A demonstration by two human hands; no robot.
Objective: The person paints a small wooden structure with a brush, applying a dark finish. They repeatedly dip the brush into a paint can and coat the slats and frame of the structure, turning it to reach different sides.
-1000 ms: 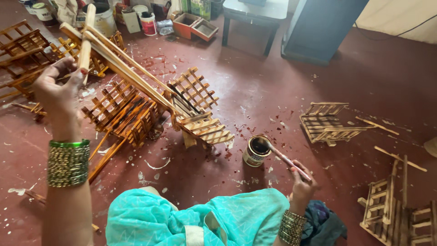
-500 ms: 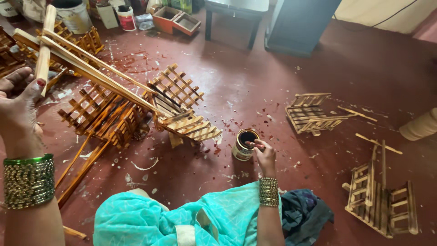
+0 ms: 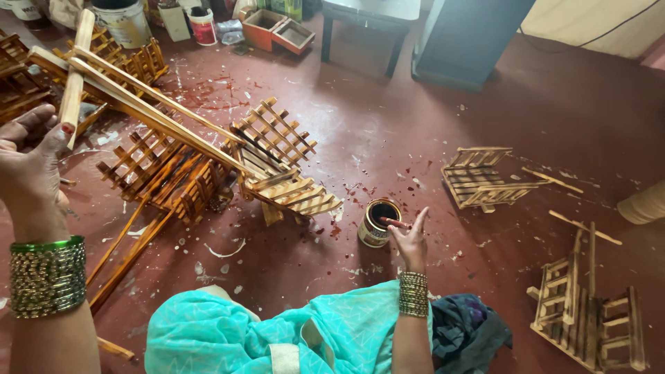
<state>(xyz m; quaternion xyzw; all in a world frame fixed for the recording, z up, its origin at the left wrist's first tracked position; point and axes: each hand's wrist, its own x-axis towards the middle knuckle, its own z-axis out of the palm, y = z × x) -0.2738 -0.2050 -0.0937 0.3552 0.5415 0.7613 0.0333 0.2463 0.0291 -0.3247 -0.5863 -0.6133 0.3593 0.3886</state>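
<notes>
L hand grip on wood frame; R hand grip holds brush at tin

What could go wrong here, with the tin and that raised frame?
The right hand dips a brush into the small open tin standing loose on the floor; a nudge could tip it and spill. The left hand holds the long wooden frame up by one slat; it may slip onto the racks below.
</notes>
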